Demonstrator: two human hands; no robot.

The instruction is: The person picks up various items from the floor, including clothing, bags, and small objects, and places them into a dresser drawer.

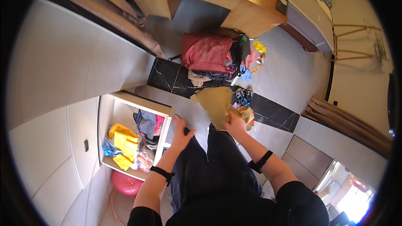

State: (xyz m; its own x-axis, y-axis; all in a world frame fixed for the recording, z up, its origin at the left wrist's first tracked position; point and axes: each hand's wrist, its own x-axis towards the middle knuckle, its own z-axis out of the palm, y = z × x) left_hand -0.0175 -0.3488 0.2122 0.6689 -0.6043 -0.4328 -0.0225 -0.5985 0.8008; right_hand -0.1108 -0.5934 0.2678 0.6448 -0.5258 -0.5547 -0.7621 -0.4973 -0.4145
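My right hand (235, 124) grips the lower right side of a tan piece of cloth (213, 104), which hangs spread out in front of my legs. Whether it is a garment or a soft bag I cannot tell. My left hand (181, 134) holds nothing, its fingers and thumb apart, beside the edge of a pale open cabinet (146, 104). Inside lie a yellow cloth (125, 144), a grey bag-like thing (146, 124) and clear plastic packages (145, 161). Beyond the tan cloth, a heap of clothes (209, 75) lies by a large red bag (207, 52).
Dark patterned shoes (244, 96) stand on the floor right of the tan cloth. A curved wooden desk (251, 14) is at the far side. A red ball-like object (126, 184) sits under the cabinet. Brown curtains (343, 123) hang at right.
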